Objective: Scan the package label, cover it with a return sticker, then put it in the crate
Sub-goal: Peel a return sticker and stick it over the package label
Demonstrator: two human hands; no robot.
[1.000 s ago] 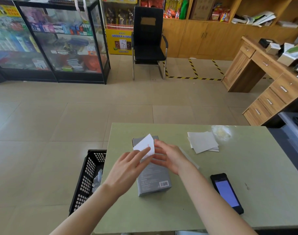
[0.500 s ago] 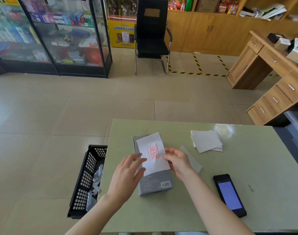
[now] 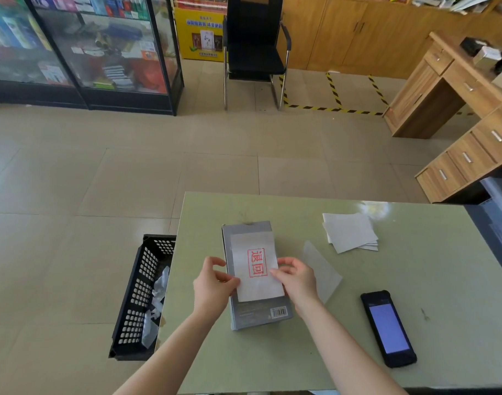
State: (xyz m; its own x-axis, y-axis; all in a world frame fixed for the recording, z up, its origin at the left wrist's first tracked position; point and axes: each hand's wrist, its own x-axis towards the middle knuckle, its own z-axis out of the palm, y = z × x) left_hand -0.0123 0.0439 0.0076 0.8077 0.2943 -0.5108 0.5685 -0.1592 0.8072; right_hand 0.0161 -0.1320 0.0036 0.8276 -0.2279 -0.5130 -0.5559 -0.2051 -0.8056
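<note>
Pinching the return sticker (image 3: 255,269) by its side edges – left hand (image 3: 214,286), right hand (image 3: 296,280) – I hold it flat on the grey package (image 3: 258,312) mid-table (image 3: 415,280); black crate (image 3: 141,295) off the left edge holds crumpled paper (image 3: 157,297); phone (image 3: 388,327) right.

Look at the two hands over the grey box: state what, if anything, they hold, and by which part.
The return sticker, lying on the package. The left hand pinches its left edge, the right hand its right edge.
</note>
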